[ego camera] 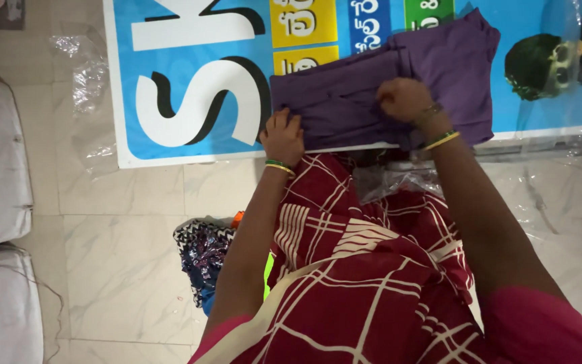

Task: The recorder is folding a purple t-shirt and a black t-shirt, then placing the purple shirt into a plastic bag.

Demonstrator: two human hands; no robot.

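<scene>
Head view: both hands press a folded purple garment [378,94] lying on a blue printed banner [190,81] on the floor. Left hand [283,138] curls closed over its near edge; right hand [404,100] pinches a fold at its middle.

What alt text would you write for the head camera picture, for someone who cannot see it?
Seen from above, a person's left hand and right hand press down on a folded purple garment lying on a blue printed banner spread over a pale tiled floor. Bangles circle both wrists, and a maroon checked cloth drapes the person's lap.
</scene>
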